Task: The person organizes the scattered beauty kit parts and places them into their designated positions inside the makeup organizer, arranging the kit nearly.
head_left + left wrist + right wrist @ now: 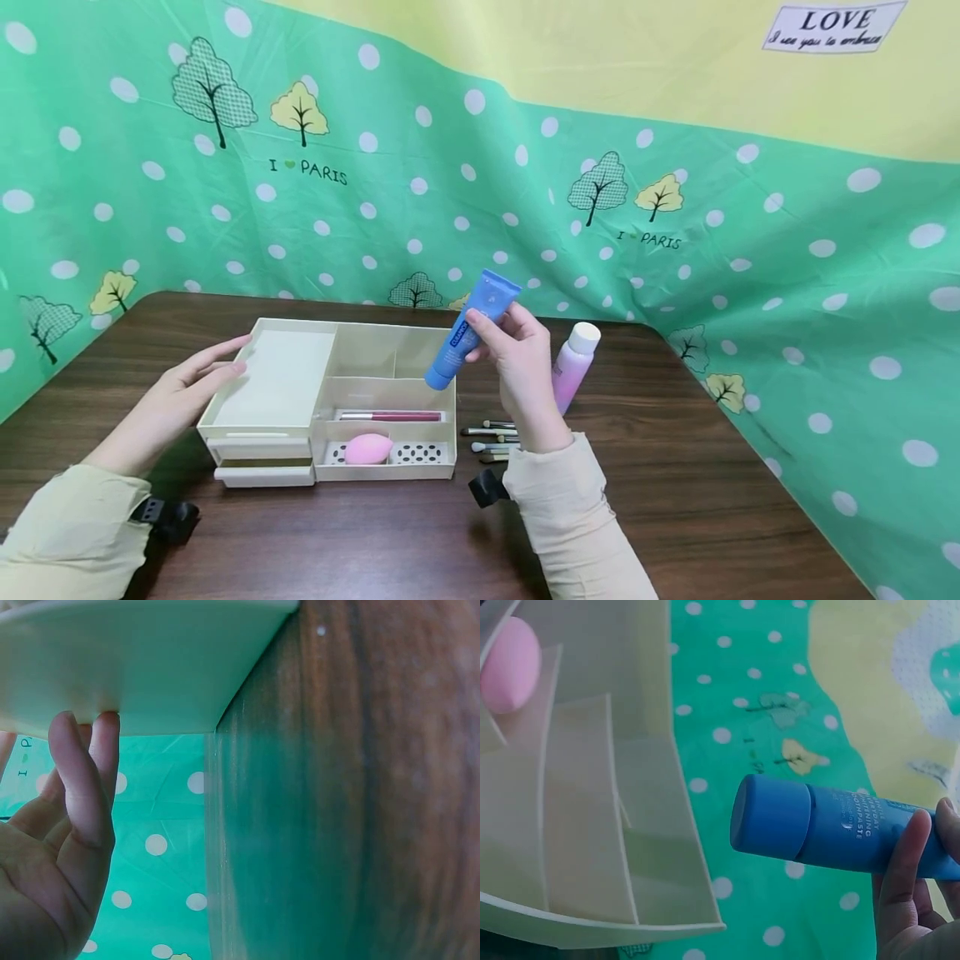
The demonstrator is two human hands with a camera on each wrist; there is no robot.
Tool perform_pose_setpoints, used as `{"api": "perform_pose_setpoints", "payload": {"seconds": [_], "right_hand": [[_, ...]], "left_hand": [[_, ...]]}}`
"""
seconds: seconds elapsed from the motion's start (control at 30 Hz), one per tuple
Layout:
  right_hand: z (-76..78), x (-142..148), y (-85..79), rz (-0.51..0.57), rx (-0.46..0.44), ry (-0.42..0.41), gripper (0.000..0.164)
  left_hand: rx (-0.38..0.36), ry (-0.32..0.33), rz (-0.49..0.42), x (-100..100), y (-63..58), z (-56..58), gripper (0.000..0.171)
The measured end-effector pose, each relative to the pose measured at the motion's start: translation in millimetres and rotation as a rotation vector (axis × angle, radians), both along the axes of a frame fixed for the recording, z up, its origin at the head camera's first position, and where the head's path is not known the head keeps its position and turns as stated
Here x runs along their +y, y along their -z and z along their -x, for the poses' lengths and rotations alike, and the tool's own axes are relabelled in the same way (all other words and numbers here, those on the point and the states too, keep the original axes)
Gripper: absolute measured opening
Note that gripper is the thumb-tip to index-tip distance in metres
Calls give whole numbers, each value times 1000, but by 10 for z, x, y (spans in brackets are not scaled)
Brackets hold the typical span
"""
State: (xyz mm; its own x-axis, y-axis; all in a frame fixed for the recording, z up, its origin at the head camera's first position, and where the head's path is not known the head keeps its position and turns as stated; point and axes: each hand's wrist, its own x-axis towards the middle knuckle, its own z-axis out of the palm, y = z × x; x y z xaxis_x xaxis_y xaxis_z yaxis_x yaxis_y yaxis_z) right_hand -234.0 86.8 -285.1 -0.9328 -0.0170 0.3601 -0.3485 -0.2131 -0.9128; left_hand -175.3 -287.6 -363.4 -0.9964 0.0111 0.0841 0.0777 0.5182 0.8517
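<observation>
My right hand [517, 350] pinches a blue toothpaste tube [471, 333] between thumb and fingers, tilted cap down over the right part of a cream storage box [382, 335]. In the right wrist view, the tube's blue cap [769, 817] points toward the box. My left hand [187, 383] rests at the box's left side, with its fingertips against the outer wall [165, 667] in the left wrist view. Inside the box, a pink makeup sponge [368, 448] lies in the front compartment, and a slim tube with a dark pink section [397, 416] lies in the middle one.
Right of the box stands a pink bottle with a white cap [573, 367]. Several makeup brushes [491, 446] lie beside the box, partly behind the right wrist. A small drawer [264, 475] sits at the box's front left. A polka-dot cloth [420, 167] hangs behind the wooden table [360, 542].
</observation>
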Motion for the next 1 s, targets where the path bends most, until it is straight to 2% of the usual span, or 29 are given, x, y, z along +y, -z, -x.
{"api": "perform_pose_setpoints", "payload": {"seconds": [0.23, 0.43, 0.7, 0.87, 1.0], "right_hand": [[-9, -174, 3, -53, 17, -68, 18], [-23, -273, -36, -119, 19, -104, 19], [29, -408, -114, -310, 57, -138, 21], [75, -484, -114, -421, 74, -134, 22], [96, -542, -115, -521, 99, -142, 23]], "left_hand": [[27, 1, -15, -10, -9, -16, 57], [21, 9, -35, -5, -15, -20, 59], [20, 14, -67, 2, -29, -23, 60], [12, 24, -110, 31, -27, -7, 60], [12, 27, -106, 46, -14, -4, 60]]}}
